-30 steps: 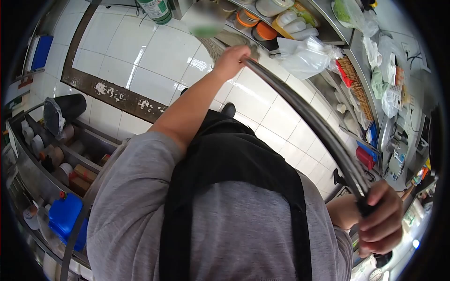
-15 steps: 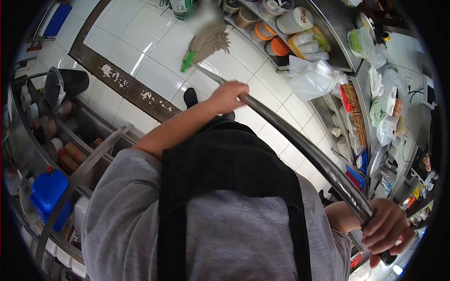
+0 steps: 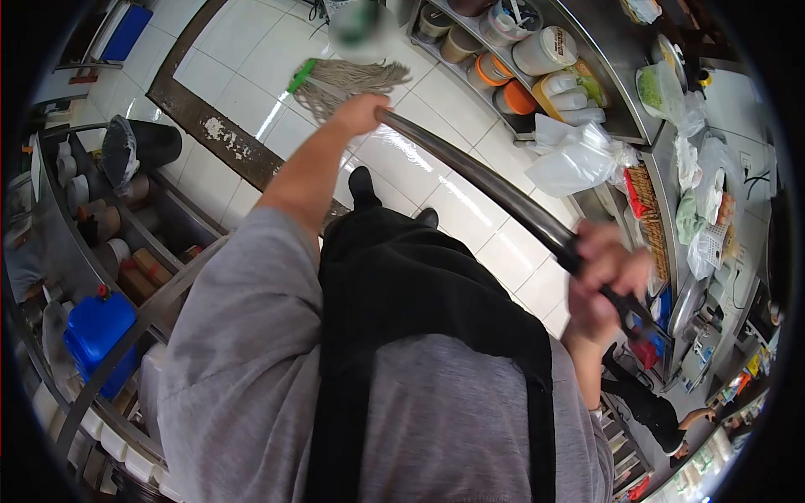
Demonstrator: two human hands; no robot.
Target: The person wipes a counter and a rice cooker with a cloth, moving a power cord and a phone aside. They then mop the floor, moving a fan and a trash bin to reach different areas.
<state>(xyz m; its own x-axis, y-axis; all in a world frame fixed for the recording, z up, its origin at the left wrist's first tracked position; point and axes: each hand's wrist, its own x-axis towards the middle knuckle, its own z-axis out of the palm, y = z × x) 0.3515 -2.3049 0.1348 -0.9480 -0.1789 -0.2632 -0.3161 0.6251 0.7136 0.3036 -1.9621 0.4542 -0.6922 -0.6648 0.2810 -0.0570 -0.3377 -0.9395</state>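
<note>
A mop slants across the head view. Its grey string head (image 3: 356, 80) with a green clamp (image 3: 302, 75) lies on the wet-looking white tiles at the top. My left hand (image 3: 360, 115) wraps round the lower part of the dark metal handle (image 3: 478, 180), arm stretched forward. At the right, my right hand (image 3: 605, 277) grips the handle near its black upper end; motion blurs these fingers. The handle runs diagonally in front of my black apron (image 3: 411, 268). My dark shoes (image 3: 364, 186) stand on the floor below the handle.
Steel shelves with tubs (image 3: 545, 50) and plastic bags (image 3: 579, 155) line the right. On the left stands a metal rack with a blue jug (image 3: 101, 335) and a black bin (image 3: 142, 147). A dark floor strip (image 3: 220, 134) crosses the tiles. Another person (image 3: 650, 411) is at lower right.
Both hands have moved forward with the mop, the right one also leftward. The green clamp has shifted up and left, and the strings now trail to its right. Another person shows at lower right.
</note>
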